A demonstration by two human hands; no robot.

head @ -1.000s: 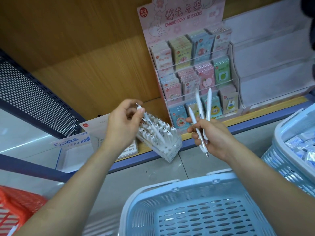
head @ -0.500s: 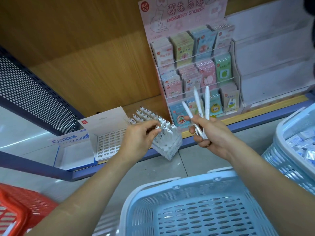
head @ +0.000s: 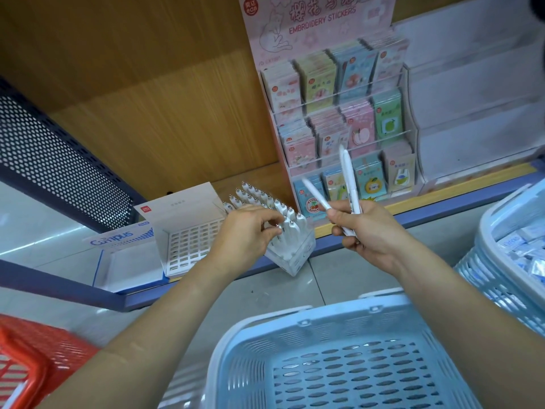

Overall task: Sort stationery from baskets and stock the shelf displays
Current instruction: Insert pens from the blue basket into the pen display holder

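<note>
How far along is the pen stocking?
Done: the holder at the shelf edge looks nearly full of white pens. In hand: the left hand pinches one of them in the front rows, and the right hand grips a few spare pens. Left: those spares, the unfilled grid box beside the holder, and the packets in the right basket.

White pens (head: 349, 178) at centre. A pale blue basket (head: 241, 358) with slotted holes sits at 6 o'clock and a red basket (head: 32, 358) at 8. The pink sticker display (head: 318, 28) with pastel packets is at 1, the wood-grain shelf back (head: 165, 98) at 11, and a navy hole-dotted panel (head: 50, 160) at 9.
</note>
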